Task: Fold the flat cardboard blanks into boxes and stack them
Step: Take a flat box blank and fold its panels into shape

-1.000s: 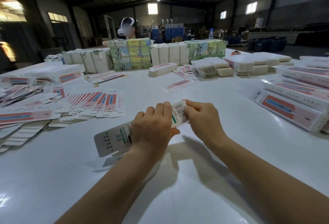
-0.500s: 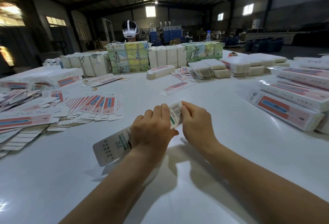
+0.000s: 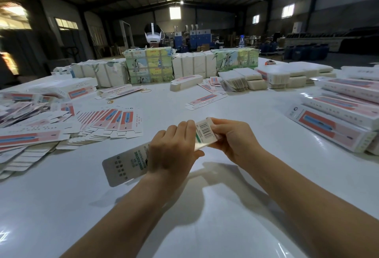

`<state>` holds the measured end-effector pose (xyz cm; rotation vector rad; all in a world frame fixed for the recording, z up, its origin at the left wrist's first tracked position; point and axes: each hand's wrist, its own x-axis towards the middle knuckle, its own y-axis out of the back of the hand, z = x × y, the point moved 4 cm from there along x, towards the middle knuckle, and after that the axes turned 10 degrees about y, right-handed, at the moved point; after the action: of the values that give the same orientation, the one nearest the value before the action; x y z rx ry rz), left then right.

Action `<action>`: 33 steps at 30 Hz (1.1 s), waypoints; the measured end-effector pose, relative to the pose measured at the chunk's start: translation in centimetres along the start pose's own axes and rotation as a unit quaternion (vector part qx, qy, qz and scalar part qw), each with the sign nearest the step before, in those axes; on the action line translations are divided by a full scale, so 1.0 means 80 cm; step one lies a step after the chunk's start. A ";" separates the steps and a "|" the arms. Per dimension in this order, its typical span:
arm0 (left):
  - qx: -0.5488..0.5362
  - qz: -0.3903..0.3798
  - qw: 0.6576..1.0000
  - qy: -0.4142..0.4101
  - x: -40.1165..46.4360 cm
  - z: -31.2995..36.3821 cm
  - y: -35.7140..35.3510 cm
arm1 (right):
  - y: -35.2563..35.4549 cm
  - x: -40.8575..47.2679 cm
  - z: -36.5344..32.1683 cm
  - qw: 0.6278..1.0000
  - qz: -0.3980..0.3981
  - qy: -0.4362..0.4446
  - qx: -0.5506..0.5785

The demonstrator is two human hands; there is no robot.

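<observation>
Dim warehouse rafters hang over a broad white table [image 3: 205,206] where the work is going on. Held above it, near the middle, is one long box [image 3: 127,161], printed side up, running from lower left up to the right. The left hand [image 3: 172,151] is wrapped over its middle, fingers curled across the top and thumb underneath. The right hand [image 3: 233,141] pinches the barcode end, its fingers curled around the end flap; whether that flap is already tucked cannot be told, since the fingers cover it.

Out beyond the left hand lies a fanned spread of flat blanks [image 3: 114,122], red and blue stripes showing, with looser ones farther left. Well out past the right hand sit the finished boxes [image 3: 332,128] in a low stack. Far ahead of both hands, wrapped bundles [image 3: 149,65] line the table's far side, and a person wearing a white headset [image 3: 152,34] stands behind them.

The likely trouble is at the right end: if the flap is pushed in crooked it could crease or catch on the side panel. A hard squeeze from the left hand could also flatten the thin sleeve, so the end would not square up for stacking.
</observation>
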<state>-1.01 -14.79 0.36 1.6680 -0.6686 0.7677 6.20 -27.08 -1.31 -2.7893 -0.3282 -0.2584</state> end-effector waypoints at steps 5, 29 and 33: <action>-0.005 -0.008 1.000 0.023 0.002 0.004 -0.001 | -0.010 -0.013 -0.007 0.989 0.015 0.118 -0.091; -0.008 -0.063 0.994 0.094 0.008 -0.007 -0.006 | -0.022 -0.013 -0.001 0.994 -0.025 0.054 -0.086; 0.019 -0.098 0.988 0.115 0.010 -0.004 -0.004 | -0.017 -0.018 -0.004 0.933 0.044 0.181 -0.308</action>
<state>-0.29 -14.47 0.84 1.6209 -0.3240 0.8189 4.42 -26.22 -0.92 -3.2470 -0.0250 -0.9905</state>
